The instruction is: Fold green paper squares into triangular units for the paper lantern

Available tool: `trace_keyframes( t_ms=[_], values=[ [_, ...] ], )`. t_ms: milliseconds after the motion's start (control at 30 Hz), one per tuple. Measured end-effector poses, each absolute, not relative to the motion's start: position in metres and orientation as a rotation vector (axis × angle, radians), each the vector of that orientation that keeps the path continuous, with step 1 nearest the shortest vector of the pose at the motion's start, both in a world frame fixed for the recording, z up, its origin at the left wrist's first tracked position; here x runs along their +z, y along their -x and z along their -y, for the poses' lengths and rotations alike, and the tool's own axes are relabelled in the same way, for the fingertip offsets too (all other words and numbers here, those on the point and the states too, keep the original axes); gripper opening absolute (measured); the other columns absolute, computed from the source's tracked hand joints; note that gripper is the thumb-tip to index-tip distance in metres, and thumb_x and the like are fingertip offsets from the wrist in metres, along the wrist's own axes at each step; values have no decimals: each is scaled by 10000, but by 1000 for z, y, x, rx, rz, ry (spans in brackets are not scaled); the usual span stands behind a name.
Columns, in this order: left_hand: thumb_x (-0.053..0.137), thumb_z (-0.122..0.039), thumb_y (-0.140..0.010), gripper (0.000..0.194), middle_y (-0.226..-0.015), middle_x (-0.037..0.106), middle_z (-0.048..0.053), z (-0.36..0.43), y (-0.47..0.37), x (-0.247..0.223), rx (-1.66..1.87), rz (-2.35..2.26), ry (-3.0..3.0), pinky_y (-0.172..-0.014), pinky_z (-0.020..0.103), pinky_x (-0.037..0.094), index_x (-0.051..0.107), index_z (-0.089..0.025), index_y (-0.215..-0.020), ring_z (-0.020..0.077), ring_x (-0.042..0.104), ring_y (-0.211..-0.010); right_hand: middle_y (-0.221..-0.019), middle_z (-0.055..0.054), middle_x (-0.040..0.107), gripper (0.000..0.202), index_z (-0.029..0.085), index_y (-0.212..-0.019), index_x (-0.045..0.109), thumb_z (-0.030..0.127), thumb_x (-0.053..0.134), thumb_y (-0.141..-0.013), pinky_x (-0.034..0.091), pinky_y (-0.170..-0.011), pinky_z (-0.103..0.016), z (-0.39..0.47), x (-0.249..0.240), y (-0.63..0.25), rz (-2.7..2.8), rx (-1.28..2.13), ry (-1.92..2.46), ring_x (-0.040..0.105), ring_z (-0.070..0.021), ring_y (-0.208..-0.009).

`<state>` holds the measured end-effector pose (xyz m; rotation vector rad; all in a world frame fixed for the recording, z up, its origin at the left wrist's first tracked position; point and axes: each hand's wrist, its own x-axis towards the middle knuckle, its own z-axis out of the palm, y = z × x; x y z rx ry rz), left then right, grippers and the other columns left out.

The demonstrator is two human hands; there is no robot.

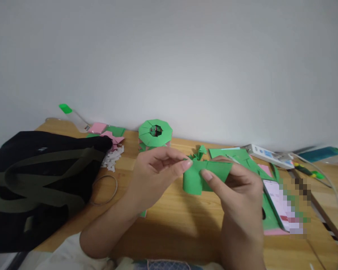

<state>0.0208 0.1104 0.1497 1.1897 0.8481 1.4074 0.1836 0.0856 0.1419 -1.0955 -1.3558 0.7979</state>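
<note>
A piece of green paper [193, 180] is held up above the table between both of my hands. My left hand [157, 174] pinches its upper left edge between thumb and fingers. My right hand [236, 187] grips the right part, thumb on the near face and fingers behind. The paper's left portion curves, and a crease or overlap shows near the right thumb. Just behind it on the table sits a small folded green paper piece [201, 151]. Farther back, near the wall, stands a ring-shaped green and pink folded paper form [143, 132] with a hole in its top.
A black bag [59, 161] covers the left side, with white paper scraps [112, 159] and a pink folded piece [115, 138] beside it. On the right lie green sheets [229, 154], a phone [276, 202], a power strip [266, 154] and a white cable [336, 198].
</note>
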Motion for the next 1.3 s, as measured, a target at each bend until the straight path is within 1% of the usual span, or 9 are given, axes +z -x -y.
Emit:
trace_keyframes(
  t_ms=[67, 233, 467, 600, 833, 933, 1000, 1167, 1300],
  values=[
    [760, -159, -711, 81, -667, 727, -26, -110, -21, 147, 1452, -874, -1174, -566, 212, 560, 706, -211, -679, 112, 670, -618, -727, 24, 620, 111, 240, -757, 714, 132, 736, -737, 470, -601, -262, -85, 143, -183, 1367, 792, 1095, 557, -128, -655],
    [742, -160, -730, 83, -675, 736, -23, -108, -24, 148, 1521, -953, -1204, -602, 224, 569, 708, -218, -682, 117, 674, -630, -727, 12, 650, 80, 233, -775, 726, 162, 738, -741, 500, -611, -281, -86, 144, -181, 1364, 775, 1109, 592, -145, -657],
    [737, -181, -713, 50, -719, 744, -2, -106, -28, 150, 1292, -809, -1184, -617, 243, 577, 713, -208, -748, 135, 682, -648, -716, 26, 701, 101, 267, -811, 734, 179, 734, -760, 538, -597, -251, -88, 141, -180, 1212, 846, 1041, 635, -134, -651],
    [735, -189, -709, 42, -671, 724, -22, -104, -33, 145, 1397, -852, -1153, -570, 227, 563, 706, -217, -699, 121, 661, -603, -763, 5, 729, 81, 258, -837, 732, 219, 733, -767, 579, -630, -291, -87, 140, -179, 1142, 859, 1009, 673, -160, -685],
    [755, -226, -717, 43, -690, 727, -18, -99, -48, 139, 1588, -947, -1026, -603, 195, 556, 714, -214, -721, 103, 660, -632, -721, 21, 665, 97, 258, -775, 708, 170, 737, -744, 527, -645, -284, -82, 141, -171, 1148, 563, 1023, 617, -142, -678],
    [739, -191, -725, 47, -669, 718, -24, -96, -50, 146, 1639, -931, -1099, -572, 201, 552, 702, -217, -711, 106, 653, -606, -755, 11, 654, 98, 247, -750, 698, 152, 723, -749, 502, -698, -312, -79, 142, -166, 1142, 435, 990, 606, -148, -709],
    [716, -196, -748, 50, -662, 711, -23, -95, -47, 154, 1644, -896, -1217, -569, 223, 554, 694, -218, -708, 117, 650, -602, -743, 13, 641, 102, 246, -747, 688, 147, 714, -753, 485, -674, -306, -78, 143, -166, 1144, 396, 924, 590, -142, -691],
    [673, -185, -782, 79, -723, 734, -3, -103, -27, 173, 1470, -868, -1620, -635, 254, 548, 700, -212, -712, 140, 663, -664, -743, -4, 652, 73, 234, -762, 660, 173, 699, -770, 497, -649, -300, -76, 155, -188, 1370, 537, 928, 601, -153, -705],
    [644, -186, -785, 114, -635, 709, 2, -112, -16, 182, 1085, -809, -1769, -516, 220, 478, 711, -186, -693, 128, 619, -568, -731, -2, 678, 62, 225, -820, 689, 211, 709, -764, 510, -612, -269, -75, 172, -207, 1612, 725, 1016, 617, -139, -678]
  ],
)
